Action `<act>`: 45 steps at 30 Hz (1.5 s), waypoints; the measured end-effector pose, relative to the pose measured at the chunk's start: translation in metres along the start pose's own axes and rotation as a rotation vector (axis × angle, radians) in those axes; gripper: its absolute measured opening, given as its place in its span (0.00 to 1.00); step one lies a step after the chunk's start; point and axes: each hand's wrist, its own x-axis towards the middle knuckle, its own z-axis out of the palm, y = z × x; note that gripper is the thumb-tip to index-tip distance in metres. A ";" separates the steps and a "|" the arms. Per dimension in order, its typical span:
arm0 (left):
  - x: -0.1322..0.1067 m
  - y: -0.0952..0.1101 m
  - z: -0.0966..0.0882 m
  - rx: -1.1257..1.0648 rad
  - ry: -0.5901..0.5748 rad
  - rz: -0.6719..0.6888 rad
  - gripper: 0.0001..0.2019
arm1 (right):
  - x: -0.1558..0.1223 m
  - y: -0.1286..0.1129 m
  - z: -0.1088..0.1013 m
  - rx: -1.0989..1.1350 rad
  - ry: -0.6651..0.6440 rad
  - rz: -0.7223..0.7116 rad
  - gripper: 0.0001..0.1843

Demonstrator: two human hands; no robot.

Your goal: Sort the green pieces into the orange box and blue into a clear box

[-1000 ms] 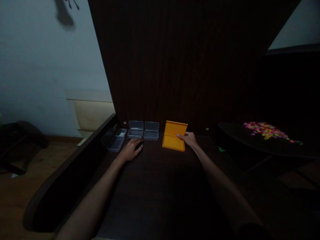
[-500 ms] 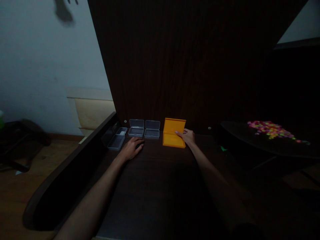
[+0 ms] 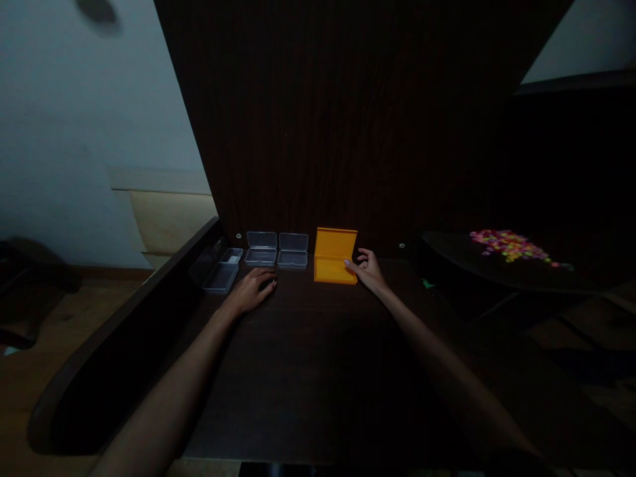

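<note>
An open orange box (image 3: 335,256) stands at the back of the dark wooden desk (image 3: 308,358), its lid upright against the dark back panel. My right hand (image 3: 366,270) is at the box's right edge, fingertips touching its lower front corner, fingers loosely curled and apart. My left hand (image 3: 251,290) lies palm down on the desk, fingers together over something small and dark that I cannot make out. Just beyond it sit two open clear plastic cases (image 3: 277,248) side by side, with another clear case (image 3: 221,271) further left.
A raised dark rail (image 3: 124,331) runs along the desk's left side. To the right, a dark round table (image 3: 497,271) carries a pile of small colourful pieces (image 3: 507,244). A pale wall and wooden floor lie to the left.
The orange box has been straightened to sit square against the back panel. My right hand has slid from its lid edge to its lower right corner. The view has shifted slightly.
</note>
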 end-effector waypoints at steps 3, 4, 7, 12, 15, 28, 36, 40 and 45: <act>0.001 0.000 0.000 -0.006 0.006 0.004 0.21 | -0.024 -0.008 -0.012 0.022 -0.059 -0.041 0.38; 0.001 0.000 -0.001 -0.010 0.007 0.002 0.21 | -0.030 -0.012 -0.015 -0.001 -0.095 -0.080 0.38; 0.001 0.002 -0.002 -0.021 0.009 -0.005 0.20 | -0.042 -0.020 -0.021 -0.081 -0.165 -0.165 0.32; 0.001 0.002 -0.003 -0.033 0.015 -0.011 0.21 | -0.041 -0.022 -0.019 -0.147 -0.172 -0.222 0.22; 0.000 0.004 -0.003 -0.035 -0.001 -0.023 0.22 | -0.039 -0.019 -0.017 -0.181 -0.180 -0.240 0.17; 0.000 0.007 -0.007 -0.015 0.002 -0.023 0.23 | -0.040 -0.019 -0.016 -0.279 -0.157 -0.302 0.13; -0.001 0.020 -0.012 0.040 0.074 0.031 0.22 | -0.045 -0.022 -0.018 -0.313 -0.102 -0.303 0.19; -0.007 0.047 -0.005 0.022 0.136 0.118 0.19 | -0.054 -0.031 -0.019 -0.375 -0.058 -0.328 0.19; -0.015 0.087 0.014 -0.058 -0.023 0.196 0.18 | -0.083 -0.051 -0.020 -0.439 -0.203 -0.463 0.16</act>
